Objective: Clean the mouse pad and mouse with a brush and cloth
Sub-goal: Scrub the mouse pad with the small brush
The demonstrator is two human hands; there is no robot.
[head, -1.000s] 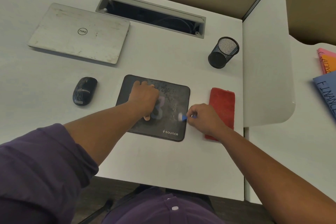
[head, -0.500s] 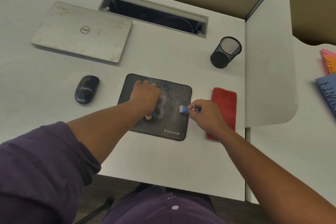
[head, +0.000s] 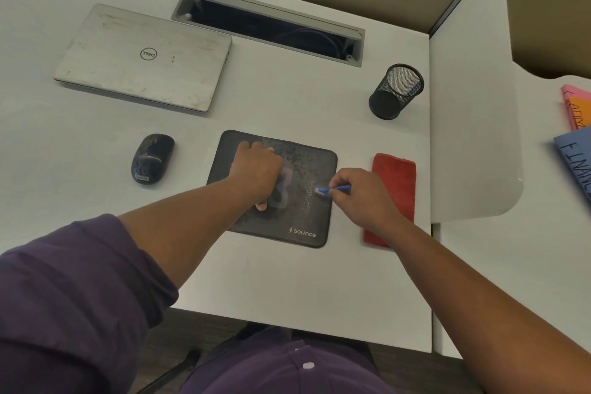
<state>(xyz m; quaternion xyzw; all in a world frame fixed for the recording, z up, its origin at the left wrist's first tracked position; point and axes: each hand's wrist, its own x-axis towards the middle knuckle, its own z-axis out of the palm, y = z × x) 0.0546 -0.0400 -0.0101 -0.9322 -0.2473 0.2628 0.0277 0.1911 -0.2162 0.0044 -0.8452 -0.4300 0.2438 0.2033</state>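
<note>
Desk (head: 287, 291), mouse pad (head: 307, 169), brush (head: 332, 190)

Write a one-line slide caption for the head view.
Left hand steadies dusty mouse pad while right hand scrubs it with blue brush.

A white bench (head: 287, 291) is seen carrying a closed laptop (head: 144, 57), a dark mouse (head: 152, 158), a black pad (head: 307, 201), a red cloth (head: 395, 182) and a mesh cup (head: 396, 91).

cloth (head: 396, 179): near end under right wrist | folders (head: 575, 150): cut by right edge
</note>
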